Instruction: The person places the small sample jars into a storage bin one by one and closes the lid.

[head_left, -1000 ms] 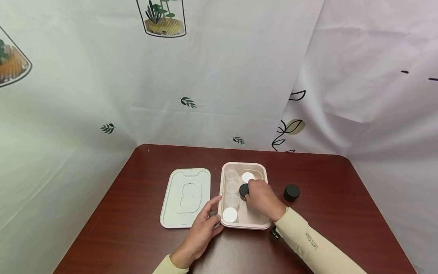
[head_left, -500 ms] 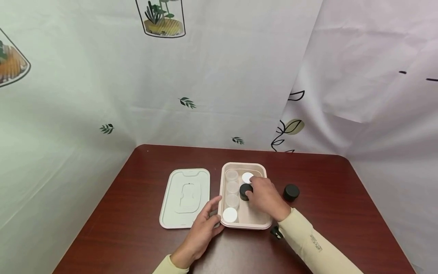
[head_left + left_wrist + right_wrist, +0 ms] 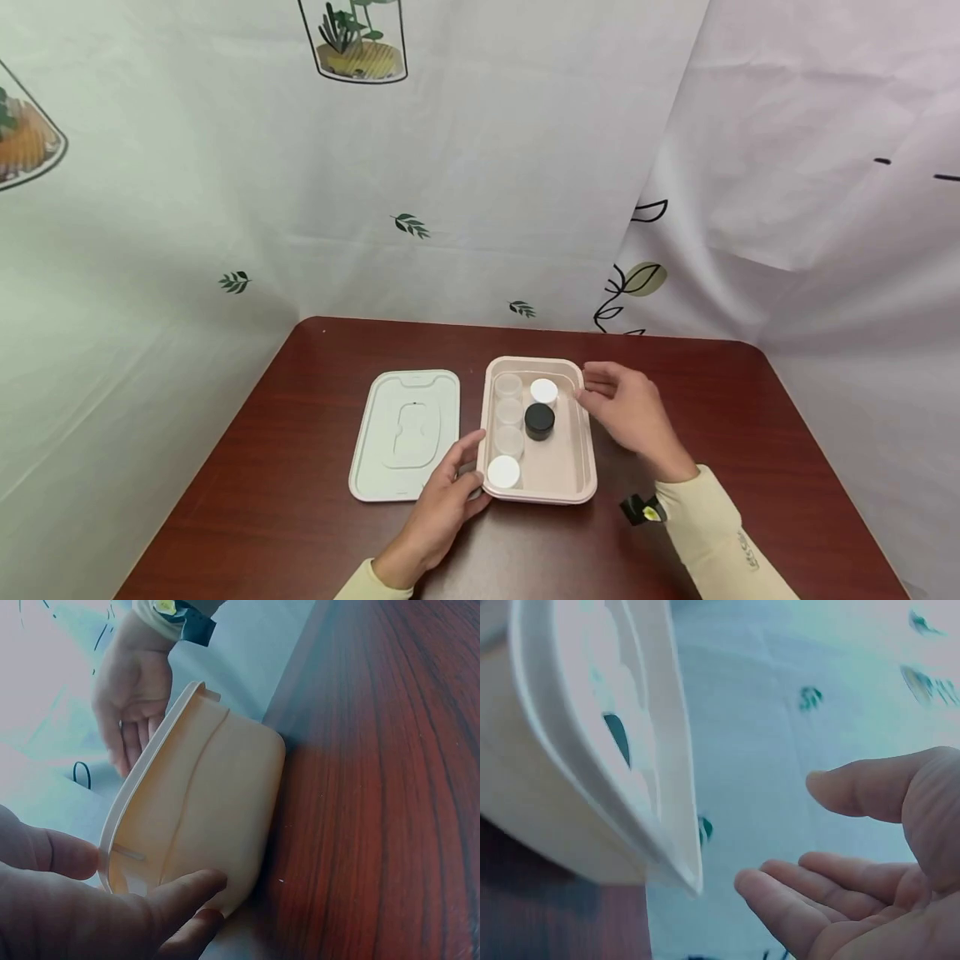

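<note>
A pink tray (image 3: 589,468) sits on the dark red table (image 3: 315,400). Inside it are a black jar (image 3: 539,421), two white-lidded jars (image 3: 543,391) (image 3: 503,472) and three clear cups (image 3: 508,411) in a row along its left side. My left hand (image 3: 471,477) holds the tray's near left corner, thumb on one wall and fingers on the other, as the left wrist view (image 3: 150,870) also shows. My right hand (image 3: 597,390) hovers open and empty just right of the tray's far right rim. It hides the table behind it.
A pale green lid (image 3: 407,433) lies flat left of the tray. Printed white curtains (image 3: 480,167) close in the table at the back and both sides. A cream sleeve (image 3: 720,542) and a dark wrist strap (image 3: 639,508) cross the table's near right.
My right hand let go of the black jar, which now stands in the tray, and drew back right and away past the rim. The left hand stayed on the corner.
</note>
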Motion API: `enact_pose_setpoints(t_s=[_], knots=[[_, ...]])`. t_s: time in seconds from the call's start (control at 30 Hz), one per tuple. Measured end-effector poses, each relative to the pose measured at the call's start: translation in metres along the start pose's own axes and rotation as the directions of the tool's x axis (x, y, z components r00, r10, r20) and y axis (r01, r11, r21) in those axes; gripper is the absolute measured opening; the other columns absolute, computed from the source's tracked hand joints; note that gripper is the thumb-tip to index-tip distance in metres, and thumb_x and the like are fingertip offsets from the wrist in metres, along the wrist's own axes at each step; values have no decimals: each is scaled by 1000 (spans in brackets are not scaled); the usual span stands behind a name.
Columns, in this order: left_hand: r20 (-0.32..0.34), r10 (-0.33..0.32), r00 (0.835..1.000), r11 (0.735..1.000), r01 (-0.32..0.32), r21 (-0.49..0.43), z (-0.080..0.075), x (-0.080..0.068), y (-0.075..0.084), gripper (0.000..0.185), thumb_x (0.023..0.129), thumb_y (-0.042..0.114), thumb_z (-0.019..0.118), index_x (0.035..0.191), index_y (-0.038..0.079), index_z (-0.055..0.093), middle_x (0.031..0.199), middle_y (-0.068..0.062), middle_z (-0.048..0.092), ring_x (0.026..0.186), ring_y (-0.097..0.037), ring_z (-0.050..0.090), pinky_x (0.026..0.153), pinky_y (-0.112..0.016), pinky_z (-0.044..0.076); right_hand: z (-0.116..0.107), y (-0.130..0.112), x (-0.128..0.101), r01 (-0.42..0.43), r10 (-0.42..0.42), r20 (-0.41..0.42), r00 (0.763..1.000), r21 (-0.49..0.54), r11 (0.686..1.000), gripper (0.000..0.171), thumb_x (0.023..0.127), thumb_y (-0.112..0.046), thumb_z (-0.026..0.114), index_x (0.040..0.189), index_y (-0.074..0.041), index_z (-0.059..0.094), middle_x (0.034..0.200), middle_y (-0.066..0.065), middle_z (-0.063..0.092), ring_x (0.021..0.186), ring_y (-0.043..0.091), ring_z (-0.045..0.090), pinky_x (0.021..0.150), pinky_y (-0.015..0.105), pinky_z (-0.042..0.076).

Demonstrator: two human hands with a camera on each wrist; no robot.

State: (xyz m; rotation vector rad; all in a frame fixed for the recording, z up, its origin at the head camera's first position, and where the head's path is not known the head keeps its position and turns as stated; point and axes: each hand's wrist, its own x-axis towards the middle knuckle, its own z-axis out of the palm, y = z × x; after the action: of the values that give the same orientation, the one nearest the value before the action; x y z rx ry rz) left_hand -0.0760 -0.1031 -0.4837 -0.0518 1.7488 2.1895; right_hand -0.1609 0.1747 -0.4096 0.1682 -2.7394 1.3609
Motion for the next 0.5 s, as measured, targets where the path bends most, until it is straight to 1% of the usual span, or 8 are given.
enact_pose_setpoints(t_s=[0.1, 0.17, 0.23, 0.3, 0.4, 0.5], knots=[[1, 0, 1000, 1000, 0, 1, 0, 0, 0, 64, 103, 4, 46, 165, 13, 34, 160, -24, 33, 132, -27, 54, 103, -40, 54, -14, 9, -2, -18, 20, -20, 1000, 68, 998, 50, 96, -21, 76, 140, 1, 65, 133, 23, 72, 121, 36, 72, 94, 29, 59], [3, -1, 1000, 1000, 1, -2, 0, 0, 1, 64, 103, 4, 46, 165, 12, 33, 160, -24, 33, 133, -28, 54, 103, -40, 54, -22, 17, -5, -49, 52, -25, 998, 103, 993, 53, 97, -23, 77, 143, 0, 62, 138, 22, 69, 125, 36, 70, 91, 19, 56], [4, -4, 1000, 1000, 4, -6, 0, 0, 1, 64, 103, 4, 46, 165, 12, 33, 161, -24, 33, 133, -28, 54, 103, -40, 54, -29, 28, -8, -80, 85, -31, 996, 127, 989, 57, 97, -26, 77, 146, -1, 60, 142, 22, 67, 128, 36, 67, 88, 11, 52], [6, -7, 1000, 1000, 7, -8, 0, -1, 1, 64, 103, 5, 46, 165, 12, 33, 161, -24, 32, 134, -28, 53, 102, -40, 54, -34, 39, -12, -108, 115, -42, 993, 134, 985, 61, 98, -29, 77, 148, -1, 58, 144, 22, 65, 130, 37, 66, 86, 8, 50], [7, -9, 1000, 1000, 9, -10, 0, -1, 1, 64, 103, 5, 47, 165, 12, 32, 162, -24, 32, 136, -28, 52, 102, -40, 54, -41, 57, -18, -141, 150, -62, 987, 125, 982, 63, 98, -32, 76, 149, -1, 56, 146, 23, 63, 132, 37, 64, 84, 6, 48], [7, -7, 1000, 1000, 7, -10, 0, -1, 2, 64, 103, 5, 47, 165, 12, 32, 162, -24, 32, 136, -29, 52, 102, -40, 54, -45, 75, -24, -181, 190, -71, 979, 108, 977, 64, 99, -32, 75, 151, -2, 54, 147, 23, 62, 131, 33, 65, 83, 6, 48]])
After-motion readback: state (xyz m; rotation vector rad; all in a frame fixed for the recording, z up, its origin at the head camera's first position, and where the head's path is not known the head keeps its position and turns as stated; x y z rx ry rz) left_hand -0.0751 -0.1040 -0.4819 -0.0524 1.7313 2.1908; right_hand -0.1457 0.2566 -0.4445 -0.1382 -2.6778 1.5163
